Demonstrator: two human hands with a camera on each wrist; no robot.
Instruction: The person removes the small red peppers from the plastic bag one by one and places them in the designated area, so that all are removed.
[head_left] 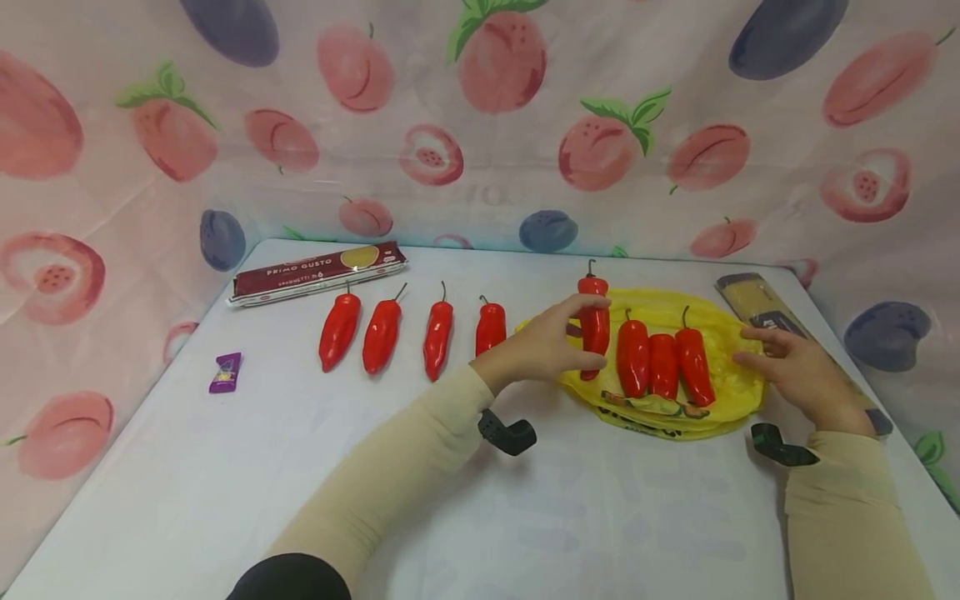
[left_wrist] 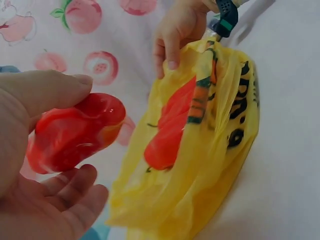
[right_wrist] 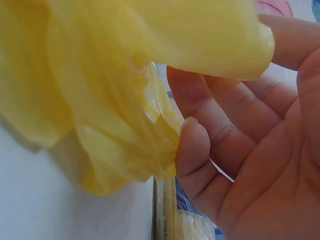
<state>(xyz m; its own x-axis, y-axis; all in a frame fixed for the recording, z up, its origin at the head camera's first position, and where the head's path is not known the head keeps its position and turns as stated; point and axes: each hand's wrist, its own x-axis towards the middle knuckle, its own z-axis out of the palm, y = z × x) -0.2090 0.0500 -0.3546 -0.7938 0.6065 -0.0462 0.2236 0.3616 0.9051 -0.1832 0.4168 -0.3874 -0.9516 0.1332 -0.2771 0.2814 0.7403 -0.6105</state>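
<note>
The left grip is pinching a red pepper between thumb and fingers, holding it at the left end of the yellow bag, apart from the plastic. The right grip, loosely curled, is pinching the bag's right edge. Three peppers are lying in the bag; four more are lining the desk to its left. Bagging appears to be proceeding singly; the next move is probably calling for steadying the bag's mouth and lowering this pepper inside.

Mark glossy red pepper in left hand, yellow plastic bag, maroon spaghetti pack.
Held red pepper (head_left: 596, 332): head view, mid-body.
Yellow plastic bag (left_wrist: 212, 185): left wrist view, outer side.
Maroon spaghetti pack (head_left: 318, 273): head view, front label.
</note>
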